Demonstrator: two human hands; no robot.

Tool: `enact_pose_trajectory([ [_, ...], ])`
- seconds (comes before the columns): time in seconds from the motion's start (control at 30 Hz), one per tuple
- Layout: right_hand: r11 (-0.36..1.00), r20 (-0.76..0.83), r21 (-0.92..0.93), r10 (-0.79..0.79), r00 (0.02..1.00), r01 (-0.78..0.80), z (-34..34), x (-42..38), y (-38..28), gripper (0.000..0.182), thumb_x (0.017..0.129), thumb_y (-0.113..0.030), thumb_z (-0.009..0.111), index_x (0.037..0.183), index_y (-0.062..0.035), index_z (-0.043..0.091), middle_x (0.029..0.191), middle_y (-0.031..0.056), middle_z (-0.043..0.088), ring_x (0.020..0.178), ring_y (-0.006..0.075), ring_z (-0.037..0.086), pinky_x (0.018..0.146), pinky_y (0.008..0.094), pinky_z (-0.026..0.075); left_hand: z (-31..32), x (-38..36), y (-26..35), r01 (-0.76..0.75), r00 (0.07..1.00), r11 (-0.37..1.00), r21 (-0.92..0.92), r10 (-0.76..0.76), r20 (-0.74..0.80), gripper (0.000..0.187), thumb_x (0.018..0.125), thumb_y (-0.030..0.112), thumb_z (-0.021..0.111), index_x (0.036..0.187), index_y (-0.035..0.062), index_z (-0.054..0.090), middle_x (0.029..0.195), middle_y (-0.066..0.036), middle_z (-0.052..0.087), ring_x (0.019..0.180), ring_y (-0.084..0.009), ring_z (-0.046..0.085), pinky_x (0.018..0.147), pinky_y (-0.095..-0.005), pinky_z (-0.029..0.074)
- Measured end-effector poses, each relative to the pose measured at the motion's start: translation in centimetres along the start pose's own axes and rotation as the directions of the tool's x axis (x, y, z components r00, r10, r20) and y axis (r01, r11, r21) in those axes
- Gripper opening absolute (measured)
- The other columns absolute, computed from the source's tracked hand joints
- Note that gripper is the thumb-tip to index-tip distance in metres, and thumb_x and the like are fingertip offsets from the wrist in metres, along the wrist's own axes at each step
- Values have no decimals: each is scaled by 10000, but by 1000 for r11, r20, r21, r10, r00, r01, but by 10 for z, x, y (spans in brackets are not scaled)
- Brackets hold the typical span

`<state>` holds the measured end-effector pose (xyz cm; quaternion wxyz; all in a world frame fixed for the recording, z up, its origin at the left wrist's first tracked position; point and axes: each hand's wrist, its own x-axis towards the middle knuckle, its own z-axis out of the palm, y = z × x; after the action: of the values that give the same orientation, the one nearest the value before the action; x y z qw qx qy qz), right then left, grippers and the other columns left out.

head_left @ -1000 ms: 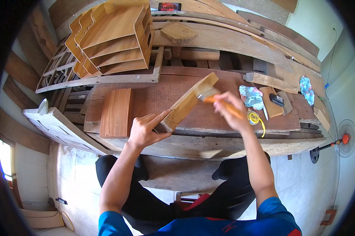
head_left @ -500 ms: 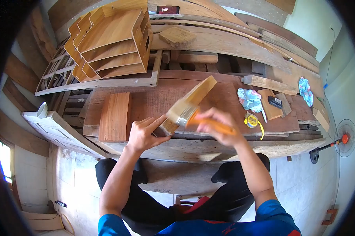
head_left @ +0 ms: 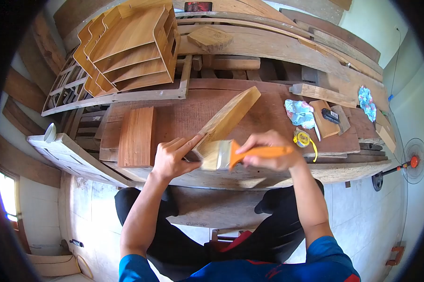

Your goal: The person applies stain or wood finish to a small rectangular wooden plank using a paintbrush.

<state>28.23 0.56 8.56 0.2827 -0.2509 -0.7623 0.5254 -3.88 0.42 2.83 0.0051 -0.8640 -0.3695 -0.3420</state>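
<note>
My left hand [head_left: 173,159] grips the near end of a long wooden block [head_left: 231,113], which slants up and to the right above the reddish-brown board [head_left: 184,103]. In my right hand [head_left: 269,151] is a wide paintbrush [head_left: 234,154] with an orange handle, a metal band and pale bristles. The bristles point left and lie at the near end of the block, close to my left fingers. A flat reddish wooden block [head_left: 137,136] rests on the board left of my left hand.
A yellow tape measure [head_left: 302,138], a crumpled blue cloth [head_left: 300,114] and a small black object [head_left: 331,116] on a wood piece lie to the right. A wooden tray organizer [head_left: 132,47] stands at the back left. A fan [head_left: 413,161] is at the far right.
The brush has moved down, from across the block to its near end, and its bristles now point left. My right hand has shifted slightly right and down. My left hand keeps its hold.
</note>
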Motion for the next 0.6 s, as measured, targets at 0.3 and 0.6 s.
enact_pose_trajectory([
  [0.3, 978, -47, -190, -98, 994, 88, 27, 7, 5, 243, 958, -214, 721, 1158, -81, 681, 1050, 74, 751, 881, 120, 726, 794, 264, 567, 10, -5, -8, 37, 998, 998, -54, -40, -55, 658, 671, 243, 900, 1273, 60, 704, 802, -127, 719, 680, -255, 717, 648, -348, 606],
  [0.6, 999, -404, -26, 11, 915, -23, 1, 6, 23, 206, 973, -183, 691, 1119, -39, 674, 998, 84, 741, 844, 117, 711, 731, 246, 560, 7, -1, -3, 110, 986, 989, -97, -120, -113, 655, 692, 265, 906, 1276, 53, 700, 755, -110, 705, 621, -228, 705, 595, -337, 586],
])
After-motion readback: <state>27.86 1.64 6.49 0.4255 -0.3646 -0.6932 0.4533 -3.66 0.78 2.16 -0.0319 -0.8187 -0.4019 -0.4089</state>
